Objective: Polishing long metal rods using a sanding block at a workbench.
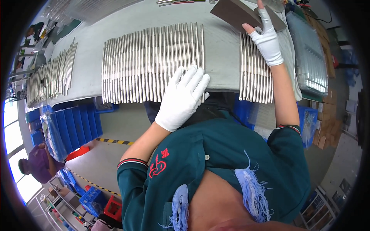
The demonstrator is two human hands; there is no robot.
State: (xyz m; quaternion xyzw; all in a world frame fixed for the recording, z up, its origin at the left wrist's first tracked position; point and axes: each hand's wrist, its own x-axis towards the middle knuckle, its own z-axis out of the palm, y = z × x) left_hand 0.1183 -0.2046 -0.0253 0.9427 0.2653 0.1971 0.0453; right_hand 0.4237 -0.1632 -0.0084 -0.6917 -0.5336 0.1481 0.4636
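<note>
My left hand (181,98) wears a white glove and lies flat, fingers stretched out, over the lower right end of a wide row of slim silvery metal rods (144,57). These rods lie side by side on the light grey table cover. At the right, my right hand (266,42), in a white glove with bare thumb and index tips, has its thumb and index finger apart. It is above a smaller group of similar rods (252,69) and beside dark brown blocks (235,14). Its other fingers are hidden, and I cannot tell whether it touches a block.
Another row of rods (54,75) lies at the far left of the table (221,57). Clear plastic trays (312,57) stand at the right edge. Blue bins (75,125) are below the table at left. A person in purple (38,163) is farther off.
</note>
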